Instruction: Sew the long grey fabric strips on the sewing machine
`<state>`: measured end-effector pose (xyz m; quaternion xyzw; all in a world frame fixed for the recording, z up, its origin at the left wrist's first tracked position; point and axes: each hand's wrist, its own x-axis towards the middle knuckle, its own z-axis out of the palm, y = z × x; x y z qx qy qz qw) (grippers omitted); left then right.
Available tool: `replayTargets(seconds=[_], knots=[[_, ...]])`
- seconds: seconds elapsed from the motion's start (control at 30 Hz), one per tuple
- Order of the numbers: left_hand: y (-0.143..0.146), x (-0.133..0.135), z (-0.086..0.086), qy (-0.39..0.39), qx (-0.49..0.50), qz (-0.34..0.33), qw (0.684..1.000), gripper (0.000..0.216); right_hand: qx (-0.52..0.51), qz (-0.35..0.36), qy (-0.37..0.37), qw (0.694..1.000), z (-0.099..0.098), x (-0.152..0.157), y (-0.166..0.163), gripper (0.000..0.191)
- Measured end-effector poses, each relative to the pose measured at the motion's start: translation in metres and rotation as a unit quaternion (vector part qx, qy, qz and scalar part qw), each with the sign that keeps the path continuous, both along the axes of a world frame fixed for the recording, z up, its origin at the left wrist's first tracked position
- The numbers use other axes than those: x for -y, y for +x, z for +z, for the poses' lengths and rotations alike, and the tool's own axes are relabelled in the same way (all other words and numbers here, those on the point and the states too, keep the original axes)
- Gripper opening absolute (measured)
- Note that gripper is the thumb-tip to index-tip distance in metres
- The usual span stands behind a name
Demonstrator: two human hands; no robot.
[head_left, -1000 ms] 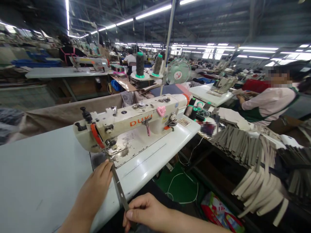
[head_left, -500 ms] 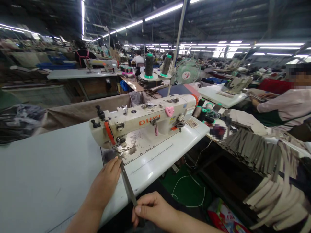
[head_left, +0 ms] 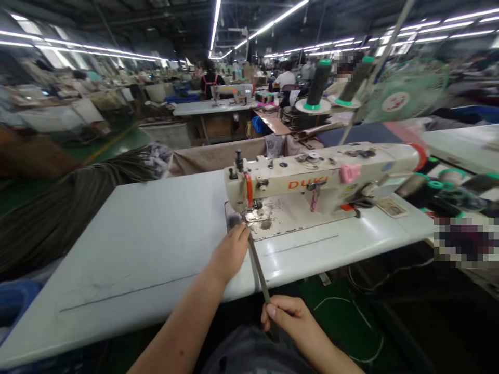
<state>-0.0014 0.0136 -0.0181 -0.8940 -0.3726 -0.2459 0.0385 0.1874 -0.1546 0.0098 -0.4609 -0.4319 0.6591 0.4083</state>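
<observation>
Honestly, this is looking partway through to me: the narrow, flat, dark grey-brown strip (head_left: 259, 272) is running from the needle end of the cream sewing machine with orange "DUKI" lettering (head_left: 280, 179), over the front edge of the glossy white table (head_left: 167, 223), and down to the right hand (head_left: 286, 317). Its far end is getting lost by the fingers of the left hand (head_left: 230, 252), so I can't tell how much is stitched, or whether the needle is going right now. Going by how it's lying, I'd count the whole stretch between the hands as left to do, plus the short bit hanging below the right one, since all that is sitting on the near side of the needle.

Pose-wise, the left forearm (head_left: 183, 311) is angling forward across the table edge, palm down, fingers bunching right by the needle area. That grip is touching the strip, but I can't tell if it's pinching or just guiding. The right forearm (head_left: 329, 350) is slanting up from the lower right, off the table, and that grip is clearly pinching the strip between thumb and curled fingers, lower than the left and closer to the body
</observation>
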Motion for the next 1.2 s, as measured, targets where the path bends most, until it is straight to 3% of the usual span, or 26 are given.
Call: replayTargets(seconds=[0.27, 0.5, 0.67, 0.83, 0.93, 1.03, 1.2], knots=[[0.003, -0.002, 0.002, -0.031, -0.027, 0.02, 0.999, 0.034, 0.035, 0.035, 0.023, 0.999, -0.008, -0.003, 0.004, 0.049], [0.003, 0.003, 0.007, -0.01, -0.034, 0.025, 0.999, 0.028, 0.044, 0.049, 0.04, 0.997, -0.015, -0.003, 0.007, 0.046], [0.002, 0.006, 0.012, -0.001, -0.046, 0.008, 0.999, 0.023, 0.042, 0.062, 0.096, 0.993, -0.013, -0.006, 0.005, 0.041], [0.001, 0.005, 0.01, 0.005, -0.04, 0.006, 0.999, 0.025, 0.097, 0.009, 0.125, 0.987, -0.006, -0.014, 0.001, 0.036], [-0.002, 0.007, 0.005, 0.009, -0.011, -0.003, 1.0, 0.03, 0.1, -0.035, 0.098, 0.989, -0.002, -0.015, -0.003, 0.035], [-0.005, 0.008, 0.0, 0.028, 0.004, -0.01, 1.0, 0.033, 0.007, -0.035, 0.025, 0.999, -0.001, -0.014, -0.009, 0.043], [-0.009, 0.003, -0.003, 0.089, -0.027, -0.035, 0.995, 0.033, -0.072, -0.051, -0.011, 0.996, -0.005, -0.01, -0.011, 0.046]])
